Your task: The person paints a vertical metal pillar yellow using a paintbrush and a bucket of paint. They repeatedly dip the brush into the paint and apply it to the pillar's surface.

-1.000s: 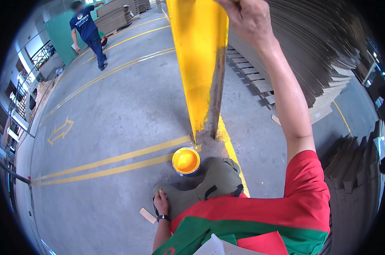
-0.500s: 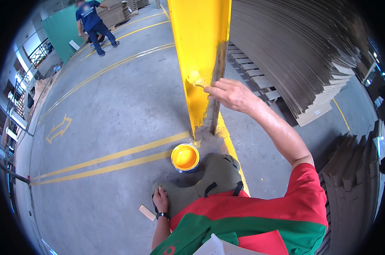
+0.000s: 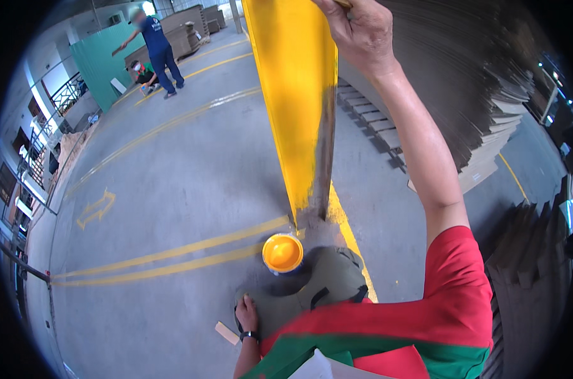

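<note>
Far to your left, well apart from you, another person (image 3: 158, 54) in blue works near a green wall (image 3: 100, 60), and yellow floor lines (image 3: 166, 256) cross the grey concrete. Closer in, your left hand (image 3: 246, 314) rests flat and open on your knee, gripping nothing, with a small wooden stick (image 3: 226, 333) lying on the floor just beside it. Just past your knee stands the paint can (image 3: 282, 253), lid off and full of yellow paint, close to the foot of the post (image 3: 296, 95). The post's broad face is already bright yellow from the top of the view almost to the floor; its narrow right edge is still bare and dark, and the very bottom looks patchy, so by my reading the main face is largely done while the edge and base remain. Your right hand (image 3: 361, 31) is raised high against the post's upper right edge, fingers clenched around something that runs out of view, likely a brush handle, though the tool itself is hidden. To your right, stacked cardboard sheets (image 3: 463, 95) rise on pallets.
</note>
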`<state>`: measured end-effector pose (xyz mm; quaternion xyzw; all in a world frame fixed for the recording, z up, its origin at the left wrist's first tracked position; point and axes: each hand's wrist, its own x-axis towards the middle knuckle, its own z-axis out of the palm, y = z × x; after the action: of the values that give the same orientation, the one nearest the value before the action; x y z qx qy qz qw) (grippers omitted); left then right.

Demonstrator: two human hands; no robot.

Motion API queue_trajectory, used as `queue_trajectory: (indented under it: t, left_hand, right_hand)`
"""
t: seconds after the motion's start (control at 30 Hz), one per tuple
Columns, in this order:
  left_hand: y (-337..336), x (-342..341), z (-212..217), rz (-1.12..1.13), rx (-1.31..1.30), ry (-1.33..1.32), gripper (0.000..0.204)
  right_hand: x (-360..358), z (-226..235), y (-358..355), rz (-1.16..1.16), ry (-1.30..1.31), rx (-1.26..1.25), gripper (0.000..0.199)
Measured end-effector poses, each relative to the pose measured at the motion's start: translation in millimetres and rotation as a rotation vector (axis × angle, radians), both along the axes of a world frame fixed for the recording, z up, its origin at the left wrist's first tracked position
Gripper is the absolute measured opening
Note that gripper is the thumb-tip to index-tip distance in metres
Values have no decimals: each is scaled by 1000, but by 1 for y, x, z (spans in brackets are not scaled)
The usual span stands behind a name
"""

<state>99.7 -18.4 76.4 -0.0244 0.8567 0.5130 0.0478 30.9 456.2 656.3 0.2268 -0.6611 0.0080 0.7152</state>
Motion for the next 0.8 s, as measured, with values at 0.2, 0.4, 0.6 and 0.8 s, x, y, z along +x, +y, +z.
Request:
queue_trajectory:
  t: [0.2,0.4,0.6,0.8]
  left_hand:
    - [-3,-1,-1,-33,-53,-13,40]
    - [3,-3,-1,-6,16,-14,38]
    - [2,-10,-5,33,23,-114,39]
    - [-1,-33,-16,-123,-167,-64,37]
  right_hand:
    - [0,-74,4,-338,-94,383,31]
    - [44,-172,-16,-205,-803,169,32]
    - [34,-43,30,-154,-552,-57,22]
    - [22,28,27,-260,9,346,27]
